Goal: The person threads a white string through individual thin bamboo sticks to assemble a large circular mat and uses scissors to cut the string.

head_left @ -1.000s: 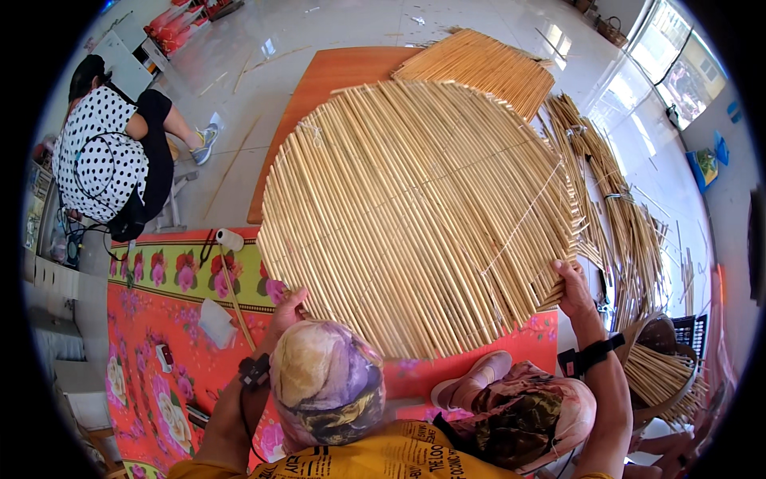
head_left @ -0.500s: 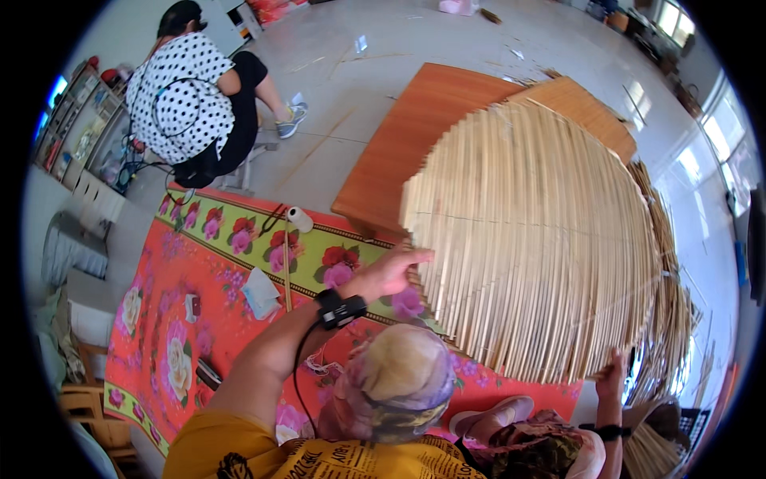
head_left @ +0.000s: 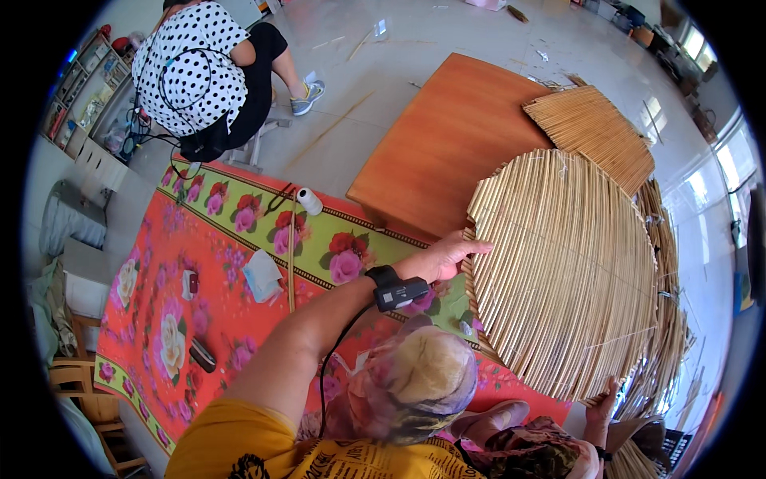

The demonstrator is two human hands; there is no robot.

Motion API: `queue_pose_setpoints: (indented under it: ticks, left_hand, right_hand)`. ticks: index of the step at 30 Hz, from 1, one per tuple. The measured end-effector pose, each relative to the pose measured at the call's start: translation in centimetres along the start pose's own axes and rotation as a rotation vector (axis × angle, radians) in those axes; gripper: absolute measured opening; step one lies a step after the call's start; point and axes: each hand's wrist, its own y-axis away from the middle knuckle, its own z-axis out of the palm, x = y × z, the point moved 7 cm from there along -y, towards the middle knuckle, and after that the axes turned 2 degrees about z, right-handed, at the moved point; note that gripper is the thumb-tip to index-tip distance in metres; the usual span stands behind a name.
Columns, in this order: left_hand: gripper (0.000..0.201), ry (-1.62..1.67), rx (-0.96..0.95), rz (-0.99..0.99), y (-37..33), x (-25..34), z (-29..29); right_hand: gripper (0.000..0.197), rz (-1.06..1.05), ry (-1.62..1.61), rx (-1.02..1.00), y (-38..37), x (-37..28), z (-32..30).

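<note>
A large round mat of pale stalks (head_left: 570,271), laid side by side and joined by thin thread lines, is held up in front of me, tilted. My left hand (head_left: 453,255) grips its left edge, thumb on the upper face and the other fingers mostly hidden beneath. At the lower right edge my right hand (head_left: 602,403) is closed on the rim, partly covered by the mat. A thin stick (head_left: 292,263), a white thread spool (head_left: 309,201) and a dark tool (head_left: 279,197) lie on the red floral sheet (head_left: 231,319), left of my left hand.
A wooden board (head_left: 447,144) lies beyond the mat, with a smaller stalk mat (head_left: 594,132) at its right end. Bundled stalks (head_left: 670,295) line the right side. Another person (head_left: 195,72) in a dotted shirt sits at the far left. Loose stalks (head_left: 331,128) litter the floor.
The round mat has moved right and lower with both hands, and it uncovers more of the wooden board and the smaller mat. My left arm now reaches farther right.
</note>
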Motion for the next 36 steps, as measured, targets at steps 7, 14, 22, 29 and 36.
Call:
queue_pose_setpoints:
  ticks: [7, 14, 22, 29, 36]
  left_hand:
    - [0.041, -0.077, -0.066, 0.029, 0.9, -0.2, 0.8]
    - [0.046, -0.324, -0.268, -0.125, 4.3, -0.3, 1.9]
    - [0.031, -1.297, -0.169, 0.146, 8.6, 0.7, -1.0]
    - [0.036, -1.81, -0.081, 0.976, 6.5, 4.0, 4.1]
    - [0.058, -0.696, -0.338, 0.484, -2.9, 1.5, 3.6]
  right_hand:
    - [0.059, -0.054, -0.02, 0.134, 0.8, -2.7, 1.7]
    - [0.034, -0.079, 0.045, 0.216, 0.5, -6.2, 0.4]
    - [0.049, -0.126, 0.035, 0.038, 0.1, -8.9, -0.6]
    - [0.053, -0.053, 0.001, 0.032, 0.7, -9.4, 0.7]
    - [0.053, -0.115, -0.016, 0.061, 1.2, -8.8, 1.2]
